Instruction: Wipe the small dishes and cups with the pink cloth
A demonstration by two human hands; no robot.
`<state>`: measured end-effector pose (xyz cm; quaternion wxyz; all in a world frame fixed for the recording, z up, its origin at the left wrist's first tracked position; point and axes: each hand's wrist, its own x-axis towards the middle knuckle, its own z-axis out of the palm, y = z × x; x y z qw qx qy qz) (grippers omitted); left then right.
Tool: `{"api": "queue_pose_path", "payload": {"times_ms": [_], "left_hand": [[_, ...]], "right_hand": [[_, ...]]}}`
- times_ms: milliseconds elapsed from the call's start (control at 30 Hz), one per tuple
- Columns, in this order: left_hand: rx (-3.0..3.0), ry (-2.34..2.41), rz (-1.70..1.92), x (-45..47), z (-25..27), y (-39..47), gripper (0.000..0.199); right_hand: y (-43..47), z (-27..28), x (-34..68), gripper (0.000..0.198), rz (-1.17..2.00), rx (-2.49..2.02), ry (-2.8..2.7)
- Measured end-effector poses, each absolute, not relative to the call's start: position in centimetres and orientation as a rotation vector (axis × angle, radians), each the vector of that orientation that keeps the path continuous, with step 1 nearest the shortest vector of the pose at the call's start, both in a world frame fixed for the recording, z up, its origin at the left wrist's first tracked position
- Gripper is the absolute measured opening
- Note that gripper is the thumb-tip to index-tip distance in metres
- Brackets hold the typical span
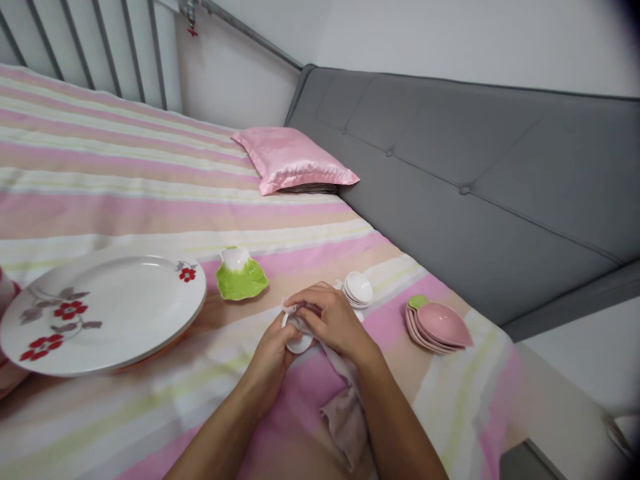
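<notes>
My left hand [273, 353] is closed around a small white soup spoon [301, 345], whose round bowl shows below my fingers. Pressed onto it from above, my right hand [333, 320] grips a greyish-pink cloth [345, 423]. The cloth's loose end hangs down beside my right forearm onto the bedspread. Just behind my right hand sits a stack of white spoons [359, 288], partly hidden by that hand. To the left of my hands lies a green and white leaf-shaped dish [242, 275].
A large white oval plate [120, 320] with red flowers rests at the left on other dishware. Several pink leaf-shaped dishes [443, 325] are stacked at the right, near the bed's edge. A pink pillow [295, 157] lies by the grey headboard [450, 153]. The striped bedspread [165, 213] is wrinkled.
</notes>
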<state>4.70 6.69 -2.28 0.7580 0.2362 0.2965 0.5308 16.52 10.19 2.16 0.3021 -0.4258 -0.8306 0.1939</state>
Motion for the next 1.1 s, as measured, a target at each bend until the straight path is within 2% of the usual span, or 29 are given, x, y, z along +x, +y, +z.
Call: {"api": "queue_pose_path", "payload": {"times_ms": [300,533,700,900,1033,1100], "left_hand": [[0.519,0.734,1.244,4.8,-2.3,6.9,0.057],[0.523,0.762,1.269,5.1,-3.0,7.0,0.063],[0.76,0.839,1.21,4.8,-3.0,7.0,0.057],[1.214,1.267,1.316,3.9,-3.5,7.6,0.037],[1.36,1.572,1.152,3.3,-3.3,7.4,0.023],[1.374,1.564,1.1,3.2,-3.2,7.3,0.025]], "right_hand": [[10.7,1.3,17.0,0.023,0.547,-1.359,-2.047],[10.9,1.0,17.5,0.018,0.612,-1.451,-2.039],[10.7,1.6,17.2,0.017,0.553,-1.441,-2.052],[10.0,2.5,16.8,0.02,0.222,-1.456,-2.157],[9.4,2.9,16.4,0.024,0.121,-1.411,-2.256],[9.1,3.1,16.2,0.026,0.101,-1.387,-2.294]]}}
